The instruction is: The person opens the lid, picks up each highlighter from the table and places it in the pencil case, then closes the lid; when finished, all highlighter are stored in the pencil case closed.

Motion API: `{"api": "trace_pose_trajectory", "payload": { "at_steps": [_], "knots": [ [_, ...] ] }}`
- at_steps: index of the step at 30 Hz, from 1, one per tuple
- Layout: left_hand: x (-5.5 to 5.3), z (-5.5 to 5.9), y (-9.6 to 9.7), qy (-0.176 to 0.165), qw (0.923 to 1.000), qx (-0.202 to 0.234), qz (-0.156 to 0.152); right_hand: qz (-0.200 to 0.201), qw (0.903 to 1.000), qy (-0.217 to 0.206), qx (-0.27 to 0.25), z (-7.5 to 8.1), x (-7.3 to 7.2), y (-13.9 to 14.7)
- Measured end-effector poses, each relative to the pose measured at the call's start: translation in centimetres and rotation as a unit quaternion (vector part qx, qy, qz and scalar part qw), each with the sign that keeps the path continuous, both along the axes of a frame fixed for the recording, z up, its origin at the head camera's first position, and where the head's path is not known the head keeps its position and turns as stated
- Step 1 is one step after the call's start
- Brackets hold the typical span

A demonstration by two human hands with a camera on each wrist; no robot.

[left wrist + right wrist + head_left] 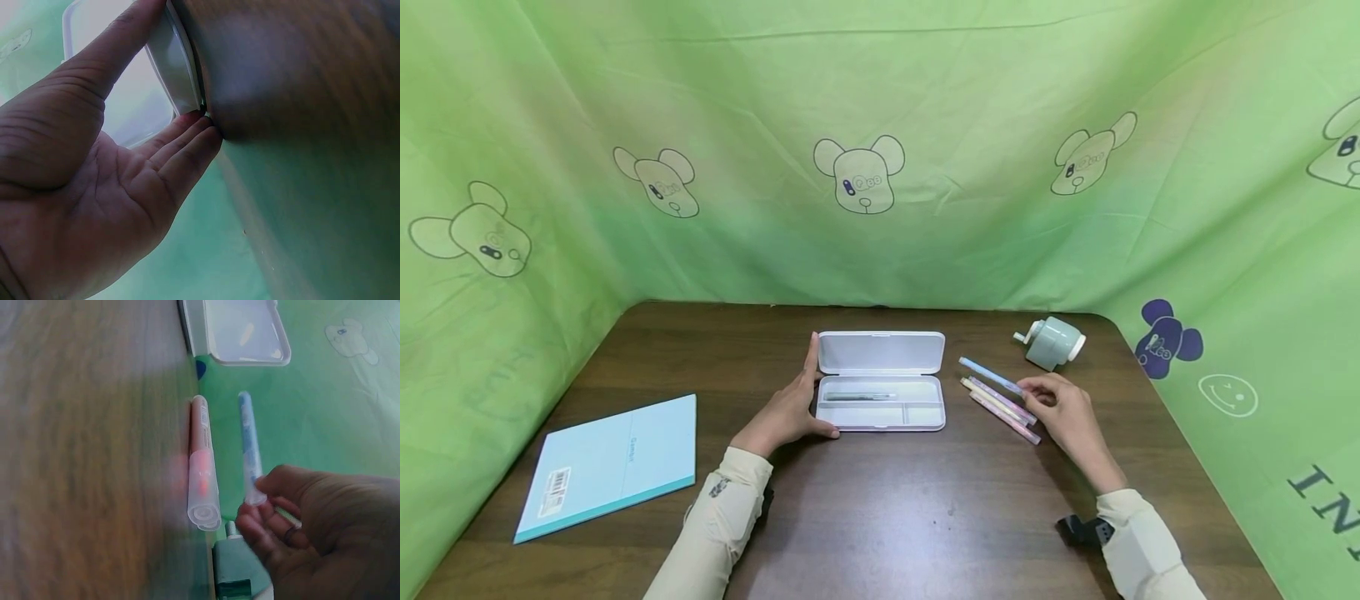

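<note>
My right hand (1063,410) pinches one end of a blue marker pen (988,374) between thumb and fingertips, as the right wrist view shows too. Beneath and beside it several other capped pens lie together on the table, a pink marker pen (202,465) among them. A white pencil case (924,417) stands with its lid raised, and a thin pen (859,396) lies in its rear compartment. At the case's left end rests my left hand (788,410), fingers mostly straight, thumb along the front edge and index finger pointing up beside the lid.
A light blue notebook (617,458) lies at the left of the dark wooden table (880,517). Behind the pens, at the back right, stands a grey-green pencil sharpener (1052,343) with a crank. A green printed curtain (865,258) surrounds the table's back and sides.
</note>
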State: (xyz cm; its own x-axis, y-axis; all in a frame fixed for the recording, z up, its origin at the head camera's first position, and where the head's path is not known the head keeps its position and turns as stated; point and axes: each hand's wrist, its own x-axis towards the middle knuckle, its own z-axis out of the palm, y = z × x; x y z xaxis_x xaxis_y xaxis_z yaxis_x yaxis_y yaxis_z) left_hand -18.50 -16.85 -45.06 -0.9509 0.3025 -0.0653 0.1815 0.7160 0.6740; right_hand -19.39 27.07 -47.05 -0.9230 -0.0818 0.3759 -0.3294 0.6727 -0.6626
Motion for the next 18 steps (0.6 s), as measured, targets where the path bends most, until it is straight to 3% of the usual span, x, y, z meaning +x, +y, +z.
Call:
{"api": "trace_pose_trajectory", "payload": {
  "at_steps": [3, 4, 7, 8, 10, 11, 18],
  "knots": [
    [0.0, 0.0, -0.1, 0.000, 1.0000, 0.000, 0.000, 0.031, 0.9991, 0.024, -0.014, 0.0, -0.1, -0.5],
    [-0.4, -0.8, -0.3, 0.005, 1.0000, 0.001, 0.000, 0.040, 0.9986, 0.029, -0.021, 0.1, -0.1, -0.7],
    [-0.4, -0.7, -0.4, -0.004, 1.0000, 0.007, 0.002, 0.060, 0.9968, 0.039, -0.034, 0.2, -0.2, -1.3],
    [-0.6, -1.2, -0.6, 0.009, 0.9999, 0.005, -0.004, 0.064, 0.9965, 0.039, -0.038, 0.2, -0.2, -1.5],
    [-0.5, -1.1, -0.6, 0.012, 0.9999, 0.005, -0.007, 0.068, 0.9960, 0.039, -0.042, 0.2, -0.2, -1.8],
    [-0.2, -0.4, -0.3, 0.007, 0.9999, 0.004, -0.007, 0.070, 0.9959, 0.039, -0.042, 0.1, -0.2, -1.9],
    [-0.1, -0.1, 0.1, -0.015, 0.9998, -0.006, 0.006, 0.079, 0.9953, 0.046, -0.030, -0.3, -0.3, -2.7]
  ]
}}
